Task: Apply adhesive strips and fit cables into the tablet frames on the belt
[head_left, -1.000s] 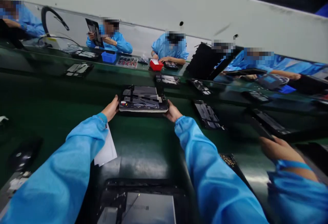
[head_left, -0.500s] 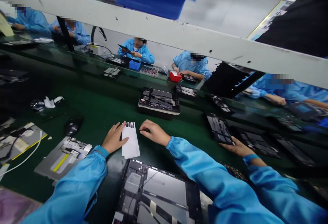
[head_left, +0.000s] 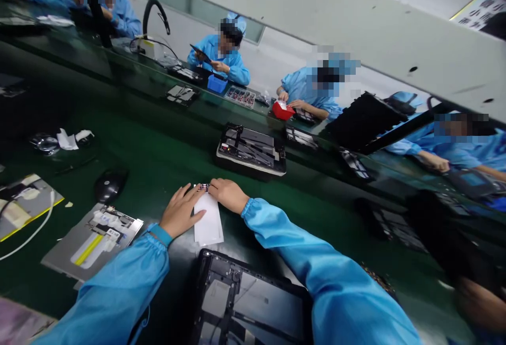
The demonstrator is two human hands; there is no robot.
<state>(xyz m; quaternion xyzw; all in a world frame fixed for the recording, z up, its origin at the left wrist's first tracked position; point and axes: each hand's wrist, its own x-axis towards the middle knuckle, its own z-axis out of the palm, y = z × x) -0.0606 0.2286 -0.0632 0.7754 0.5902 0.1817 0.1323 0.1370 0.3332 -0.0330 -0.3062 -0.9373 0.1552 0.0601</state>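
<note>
A white paper sheet (head_left: 208, 219) with a row of small black stickers (head_left: 203, 187) along its far end lies on the green bench. My left hand (head_left: 184, 209) rests flat over the sheet's left side, fingers spread, thumb across the paper. At the sticker row, my right hand (head_left: 228, 194) has its fingers curled down and pressed together; its fingertips are hidden, so what they pinch cannot be made out. Nearest to me lies an opened tablet (head_left: 269, 298) with its inner parts showing, partly covered by my right sleeve.
Stacked opened tablets (head_left: 251, 147) stand beyond my hands. Leftward are a black computer mouse (head_left: 111, 185), a grey metal panel (head_left: 93, 245) and a white cable (head_left: 41, 229). At right, a blurred hand (head_left: 480, 303) is beside a dark object. Several co-workers in blue sit across the bench.
My right hand has moved left onto the sticker row, its fingers closing there. My left hand stays on the sheet. The neighbour's hand and tablet at right have shifted away. The view has tilted.
</note>
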